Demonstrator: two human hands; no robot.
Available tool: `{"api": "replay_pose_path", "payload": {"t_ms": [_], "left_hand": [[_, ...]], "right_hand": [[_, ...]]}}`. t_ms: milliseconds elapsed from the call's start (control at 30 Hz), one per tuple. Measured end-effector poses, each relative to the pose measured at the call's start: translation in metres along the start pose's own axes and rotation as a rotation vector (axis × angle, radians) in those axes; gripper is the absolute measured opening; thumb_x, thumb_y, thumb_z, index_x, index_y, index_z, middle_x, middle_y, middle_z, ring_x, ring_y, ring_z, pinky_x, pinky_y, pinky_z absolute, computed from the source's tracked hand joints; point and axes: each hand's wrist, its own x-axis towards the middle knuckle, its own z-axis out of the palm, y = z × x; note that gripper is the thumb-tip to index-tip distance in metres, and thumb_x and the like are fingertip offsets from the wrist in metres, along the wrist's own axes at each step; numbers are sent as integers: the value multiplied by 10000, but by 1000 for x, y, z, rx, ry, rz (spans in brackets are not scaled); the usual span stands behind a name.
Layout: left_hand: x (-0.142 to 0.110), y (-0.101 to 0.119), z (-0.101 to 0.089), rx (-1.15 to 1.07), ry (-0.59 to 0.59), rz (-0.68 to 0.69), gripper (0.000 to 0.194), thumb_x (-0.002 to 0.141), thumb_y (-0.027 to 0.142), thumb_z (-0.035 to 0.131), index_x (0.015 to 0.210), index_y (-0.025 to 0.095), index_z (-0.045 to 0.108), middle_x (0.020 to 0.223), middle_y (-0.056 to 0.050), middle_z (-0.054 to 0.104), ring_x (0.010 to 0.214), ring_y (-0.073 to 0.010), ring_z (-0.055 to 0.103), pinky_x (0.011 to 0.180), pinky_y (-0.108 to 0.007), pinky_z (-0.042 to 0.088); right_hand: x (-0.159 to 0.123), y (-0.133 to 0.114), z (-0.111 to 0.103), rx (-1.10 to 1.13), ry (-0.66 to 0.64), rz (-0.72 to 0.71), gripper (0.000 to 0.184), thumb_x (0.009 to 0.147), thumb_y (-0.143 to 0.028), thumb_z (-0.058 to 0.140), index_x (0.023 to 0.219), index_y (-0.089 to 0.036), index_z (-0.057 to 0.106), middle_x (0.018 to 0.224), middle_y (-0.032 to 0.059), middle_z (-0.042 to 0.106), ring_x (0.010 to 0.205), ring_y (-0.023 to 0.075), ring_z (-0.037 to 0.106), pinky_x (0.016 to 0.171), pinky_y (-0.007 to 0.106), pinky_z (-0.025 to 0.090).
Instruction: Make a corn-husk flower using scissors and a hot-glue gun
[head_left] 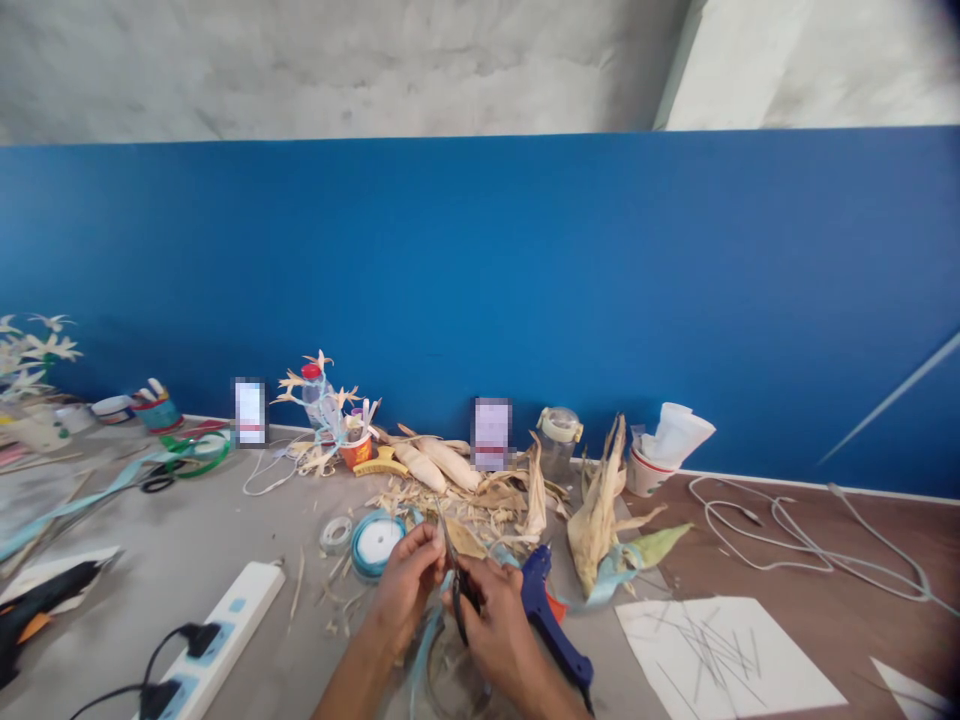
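Note:
My right hand [495, 605] is closed around the black handles of a pair of scissors [463, 612]. The narrow blades point up and away, close to the fingertips of my left hand [411, 575]. Those left fingers are pinched together; what sits between them is too small to make out. Just beyond the blades lies a tan piece of dried corn husk [466, 540]. A roll of blue ribbon [377, 543] rests left of my hands, and a dark blue glue gun [555, 625] lies right of them. Light blue ribbon trails below my wrists.
Dried husks [439, 465] and scraps spread across the back of the table. A power strip [225, 640] lies front left, near a black glue gun [45, 605]. White paper with thin sticks [720, 650] is front right. A paper cup [649, 472] and cable [810, 550] lie behind it.

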Motion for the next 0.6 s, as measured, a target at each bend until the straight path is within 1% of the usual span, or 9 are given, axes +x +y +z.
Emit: {"api": "replay_pose_path", "payload": {"t_ms": [267, 467, 533, 600], "left_hand": [[-2, 2, 2, 22, 15, -9, 215, 662, 274, 681, 600, 157, 512, 485, 60, 480, 430, -48, 387, 463, -170, 307], [-1, 3, 2, 40, 5, 30, 209, 674, 267, 672, 595, 162, 510, 478, 63, 469, 453, -59, 392, 525, -192, 341], [1, 2, 0, 82, 27, 51, 188, 693, 279, 658, 626, 167, 524, 503, 57, 480, 485, -71, 416, 540, -200, 346], [2, 1, -3, 169, 80, 86, 180, 704, 307, 650, 660, 168, 544, 531, 50, 490, 515, -85, 431, 541, -206, 346]], "right_hand": [[0, 1, 2, 64, 23, 9, 326, 713, -112, 477, 969, -220, 649, 882, 21, 680, 845, 201, 573, 805, 318, 303], [2, -2, -6, 89, 57, 59, 258, 723, -198, 532, 948, -213, 658, 880, 21, 687, 813, 202, 574, 797, 316, 312], [2, 0, -7, 101, 51, 50, 262, 728, -221, 537, 961, -209, 656, 901, 25, 688, 827, 203, 577, 812, 317, 318], [3, 3, -8, 108, 51, 50, 272, 733, -249, 544, 978, -204, 653, 915, 32, 688, 838, 208, 582, 823, 321, 326]]}}
